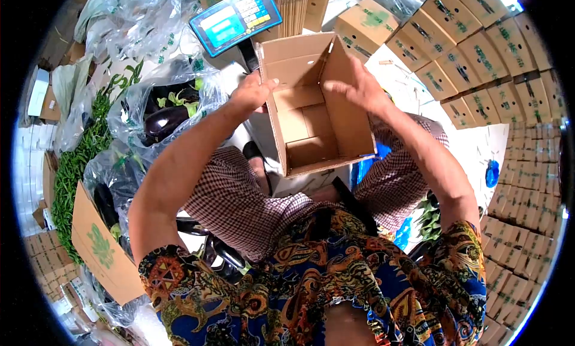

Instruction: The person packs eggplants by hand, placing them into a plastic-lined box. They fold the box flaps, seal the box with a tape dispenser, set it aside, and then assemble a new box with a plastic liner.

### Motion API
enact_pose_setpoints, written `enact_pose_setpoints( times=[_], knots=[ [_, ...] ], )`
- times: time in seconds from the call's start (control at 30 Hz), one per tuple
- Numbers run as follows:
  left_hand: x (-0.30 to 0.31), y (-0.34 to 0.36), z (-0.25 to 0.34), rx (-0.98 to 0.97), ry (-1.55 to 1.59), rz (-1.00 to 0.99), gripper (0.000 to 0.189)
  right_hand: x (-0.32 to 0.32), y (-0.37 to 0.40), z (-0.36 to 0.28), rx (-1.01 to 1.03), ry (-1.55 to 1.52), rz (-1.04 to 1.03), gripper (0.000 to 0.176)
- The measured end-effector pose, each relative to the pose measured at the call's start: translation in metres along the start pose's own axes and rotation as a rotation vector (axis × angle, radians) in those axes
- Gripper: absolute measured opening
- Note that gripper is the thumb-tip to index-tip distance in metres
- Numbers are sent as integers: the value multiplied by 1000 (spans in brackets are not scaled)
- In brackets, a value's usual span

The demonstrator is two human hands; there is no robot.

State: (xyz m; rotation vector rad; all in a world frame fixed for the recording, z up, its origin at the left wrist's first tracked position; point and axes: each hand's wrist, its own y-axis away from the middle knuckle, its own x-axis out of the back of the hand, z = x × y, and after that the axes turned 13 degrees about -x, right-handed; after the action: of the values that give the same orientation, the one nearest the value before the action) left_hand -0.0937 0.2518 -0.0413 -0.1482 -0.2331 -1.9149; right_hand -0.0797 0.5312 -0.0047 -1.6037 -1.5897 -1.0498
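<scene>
An open cardboard box (pixel 302 121) is held up in front of me between both hands, its bare inside facing me. My left hand (pixel 254 94) grips its left wall, the thumb over the rim and the fingers mostly hidden outside. My right hand (pixel 361 90) straddles the right wall, thumb reaching inside and fingers along the outer side. Just beyond the box stands a digital scale display (pixel 235 21) with a lit screen. Left of my left arm, dark eggplants (pixel 162 123) lie in a clear plastic bag (pixel 206 88).
Long green peppers (pixel 75 184) are heaped at the left, near a printed cardboard flap (pixel 103 247). Stacked cartons (pixel 473 58) line the right side. Crumpled plastic bags (pixel 135 29) lie at the back left. More eggplants (pixel 224 259) sit beside my leg.
</scene>
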Motion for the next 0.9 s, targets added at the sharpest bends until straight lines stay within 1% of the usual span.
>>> enact_pose_setpoints(
  times=[0.03, 0.07, 0.13, 0.17, 0.23, 0.27, 0.3, 0.33, 0.4, 0.43, 0.47, 0.5, 0.53, 0.6, 0.73, 0.8, 0.87, 0.9],
  knots=[
    [-1, 2, 11, 62, 66, -72, 52, 4, -12, -1, -204, -158, -182, 85],
    [1, 2, 7, 61, 150, -60, 49, -19, -42, 25, -308, -206, -144, 71],
    [7, 9, -2, 66, 322, -17, 42, -17, -32, 26, -299, -484, -12, 60],
    [9, 15, -3, 97, 375, 5, 42, -15, -36, 33, -331, -513, -71, 57],
    [20, 18, -25, -30, 366, -117, 43, -8, -37, 52, -407, -580, -187, 52],
    [27, 20, -42, -101, 356, -164, 44, 16, -20, 38, -400, -732, -319, 50],
    [19, 18, -71, 0, 407, -68, 47, 9, -31, 67, -380, -752, -364, 51],
    [11, 16, -99, 94, 462, 37, 51, -16, -47, 104, -293, -969, -346, 54],
    [2, 15, -128, 120, 279, 237, 58, -16, -30, 87, -746, -1070, -511, 58],
    [-1, 4, -137, 298, 8, 359, 61, -30, -30, 89, -738, -944, -476, 61],
    [-6, -7, -142, 477, -267, 470, 63, -40, -28, 89, -687, -895, -463, 61],
    [-26, 1, -128, 352, -314, 593, 62, -52, -27, 89, -637, -846, -448, 62],
    [-42, 2, -123, 280, -288, 597, 62, -61, -23, 91, -494, -933, -477, 57],
    [-73, -5, -121, 218, -157, 526, 62, -85, -25, 97, -434, -1042, -523, 55],
    [-123, -28, -137, 278, 5, 406, 62, -134, -37, 129, -632, -1318, -585, 51],
    [-128, -34, -145, 305, 12, 380, 62, -151, -42, 150, -716, -1450, -578, 49],
    [-117, -25, -155, 352, -27, 428, 63, -159, -54, 165, -792, -1626, -594, 47],
    [-105, -16, -147, 391, -82, 482, 63, -163, -57, 175, -842, -1751, -607, 46]
  ],
)
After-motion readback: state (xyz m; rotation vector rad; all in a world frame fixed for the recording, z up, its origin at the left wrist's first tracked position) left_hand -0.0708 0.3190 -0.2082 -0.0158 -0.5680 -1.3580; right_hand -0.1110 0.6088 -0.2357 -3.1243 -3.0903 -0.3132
